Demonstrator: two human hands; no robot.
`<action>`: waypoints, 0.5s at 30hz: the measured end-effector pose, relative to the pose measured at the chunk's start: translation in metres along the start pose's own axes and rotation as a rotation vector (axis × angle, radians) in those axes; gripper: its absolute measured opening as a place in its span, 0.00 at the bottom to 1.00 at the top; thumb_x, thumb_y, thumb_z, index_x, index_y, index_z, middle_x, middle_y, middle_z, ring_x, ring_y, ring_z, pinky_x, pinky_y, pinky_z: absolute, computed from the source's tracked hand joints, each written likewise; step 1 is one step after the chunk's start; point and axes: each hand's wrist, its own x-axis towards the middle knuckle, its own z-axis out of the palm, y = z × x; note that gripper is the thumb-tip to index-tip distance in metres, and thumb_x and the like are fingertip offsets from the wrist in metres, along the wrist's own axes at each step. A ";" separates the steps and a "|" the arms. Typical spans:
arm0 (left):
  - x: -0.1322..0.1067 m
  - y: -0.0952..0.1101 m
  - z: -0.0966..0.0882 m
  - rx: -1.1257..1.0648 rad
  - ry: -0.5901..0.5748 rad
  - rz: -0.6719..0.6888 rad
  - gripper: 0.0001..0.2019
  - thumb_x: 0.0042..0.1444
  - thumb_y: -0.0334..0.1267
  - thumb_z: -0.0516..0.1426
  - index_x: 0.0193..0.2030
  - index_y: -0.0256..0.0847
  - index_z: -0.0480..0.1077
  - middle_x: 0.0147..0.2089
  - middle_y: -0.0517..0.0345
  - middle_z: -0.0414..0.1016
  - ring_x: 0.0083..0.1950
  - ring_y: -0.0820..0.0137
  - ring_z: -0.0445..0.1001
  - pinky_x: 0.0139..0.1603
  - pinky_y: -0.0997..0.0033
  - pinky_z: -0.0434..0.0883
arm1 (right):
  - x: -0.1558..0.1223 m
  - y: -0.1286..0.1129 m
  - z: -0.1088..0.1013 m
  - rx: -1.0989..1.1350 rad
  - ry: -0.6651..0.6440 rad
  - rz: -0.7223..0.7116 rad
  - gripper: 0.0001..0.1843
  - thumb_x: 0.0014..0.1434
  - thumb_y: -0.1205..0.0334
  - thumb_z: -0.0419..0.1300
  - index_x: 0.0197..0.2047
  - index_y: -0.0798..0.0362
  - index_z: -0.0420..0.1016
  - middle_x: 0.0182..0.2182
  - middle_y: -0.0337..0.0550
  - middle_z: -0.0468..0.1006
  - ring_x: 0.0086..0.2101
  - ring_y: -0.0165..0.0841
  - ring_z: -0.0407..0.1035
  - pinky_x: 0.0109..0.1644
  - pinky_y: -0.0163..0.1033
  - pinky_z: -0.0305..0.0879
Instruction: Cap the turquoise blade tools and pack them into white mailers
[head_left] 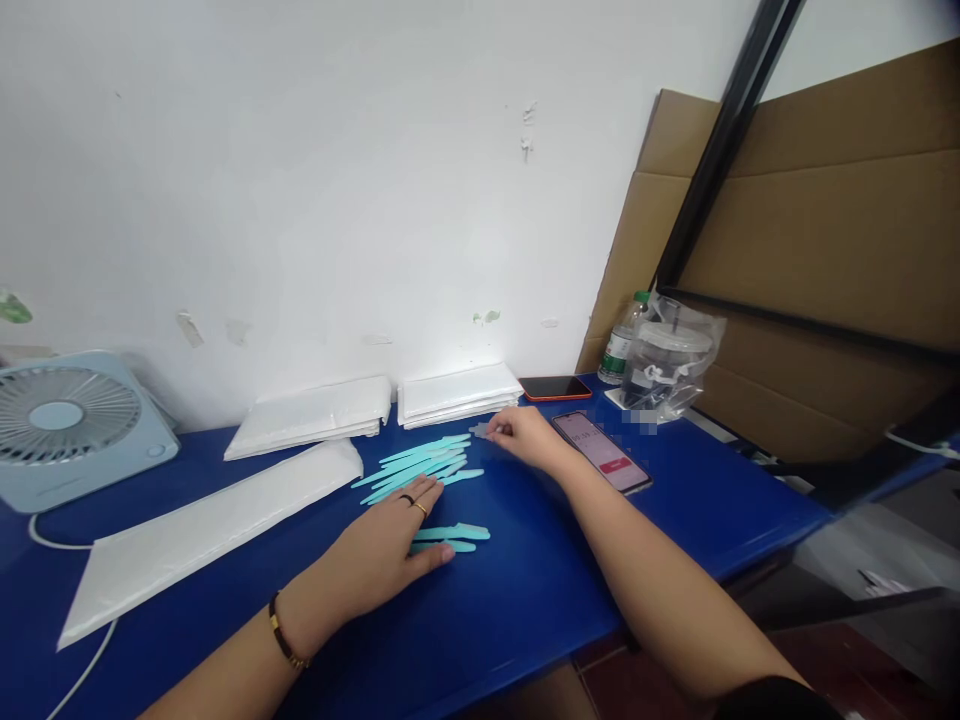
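Several thin turquoise plastic sticks (pixel 420 463) lie in a loose heap on the blue table (pixel 525 590). Two more turquoise sticks (pixel 459 536) lie apart, nearer to me. My left hand (pixel 390 548) rests flat on the table with its fingers stretched over these sticks; it wears two rings and a bracelet. My right hand (pixel 525 435) reaches to the far end of the heap, its fingers pinched on a small pale piece (pixel 480 431) that I cannot make out.
White flat packets lie at the left (pixel 202 530) and against the wall (pixel 311 415), (pixel 457 392). A pale blue fan (pixel 71 425) stands far left. Two phones (pixel 604 455), (pixel 556 388), a bottle (pixel 621 345), a bagged jar (pixel 667 365) and cardboard (pixel 825 250) are at the right.
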 end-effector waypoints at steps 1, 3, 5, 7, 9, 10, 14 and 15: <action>0.002 -0.003 0.000 0.006 0.039 0.012 0.29 0.56 0.54 0.50 0.62 0.45 0.56 0.64 0.51 0.58 0.63 0.60 0.57 0.61 0.59 0.58 | 0.002 0.005 0.000 -0.054 0.066 0.014 0.08 0.52 0.70 0.58 0.33 0.54 0.78 0.30 0.42 0.77 0.30 0.30 0.69 0.35 0.33 0.61; 0.005 -0.006 0.000 0.012 0.094 0.032 0.18 0.57 0.47 0.52 0.53 0.46 0.66 0.55 0.53 0.67 0.56 0.62 0.65 0.56 0.61 0.63 | 0.005 0.014 0.001 -0.129 0.112 0.035 0.08 0.51 0.71 0.58 0.33 0.53 0.78 0.33 0.43 0.76 0.32 0.30 0.68 0.37 0.34 0.61; 0.006 -0.008 -0.001 -0.006 0.099 0.028 0.11 0.57 0.43 0.51 0.42 0.44 0.70 0.44 0.54 0.72 0.47 0.64 0.69 0.48 0.64 0.65 | 0.008 0.020 0.006 -0.157 0.081 0.045 0.06 0.51 0.67 0.60 0.34 0.53 0.77 0.34 0.43 0.75 0.34 0.32 0.68 0.39 0.34 0.61; 0.007 -0.009 -0.002 -0.066 0.066 0.000 0.10 0.57 0.43 0.51 0.36 0.43 0.70 0.38 0.56 0.72 0.39 0.66 0.70 0.40 0.67 0.66 | 0.010 0.022 0.011 -0.163 0.033 0.052 0.06 0.51 0.64 0.61 0.34 0.53 0.77 0.35 0.44 0.75 0.36 0.32 0.68 0.41 0.35 0.61; 0.007 -0.009 -0.003 -0.152 0.026 -0.038 0.11 0.56 0.45 0.51 0.33 0.43 0.70 0.35 0.57 0.72 0.35 0.67 0.69 0.34 0.69 0.64 | 0.011 0.023 0.014 -0.164 -0.012 0.076 0.05 0.51 0.64 0.61 0.33 0.53 0.76 0.36 0.44 0.74 0.36 0.33 0.68 0.41 0.35 0.60; 0.007 -0.009 -0.003 -0.191 0.017 -0.057 0.12 0.56 0.46 0.50 0.32 0.43 0.69 0.34 0.57 0.72 0.33 0.68 0.68 0.32 0.70 0.63 | 0.011 0.023 0.015 -0.163 -0.029 0.092 0.04 0.52 0.64 0.60 0.32 0.54 0.75 0.36 0.44 0.74 0.36 0.33 0.68 0.41 0.34 0.60; 0.010 -0.013 -0.005 -0.285 0.048 -0.128 0.15 0.56 0.50 0.49 0.32 0.43 0.69 0.29 0.58 0.70 0.29 0.68 0.66 0.28 0.71 0.58 | 0.009 0.020 0.013 -0.185 -0.082 0.062 0.04 0.52 0.65 0.59 0.31 0.55 0.74 0.35 0.45 0.74 0.36 0.33 0.68 0.40 0.34 0.60; 0.011 -0.014 -0.005 -0.302 0.065 -0.141 0.15 0.56 0.50 0.48 0.32 0.43 0.68 0.28 0.59 0.70 0.28 0.69 0.65 0.27 0.71 0.57 | 0.009 0.019 0.012 -0.205 -0.089 0.036 0.04 0.51 0.65 0.59 0.31 0.55 0.74 0.34 0.46 0.74 0.36 0.33 0.68 0.39 0.34 0.60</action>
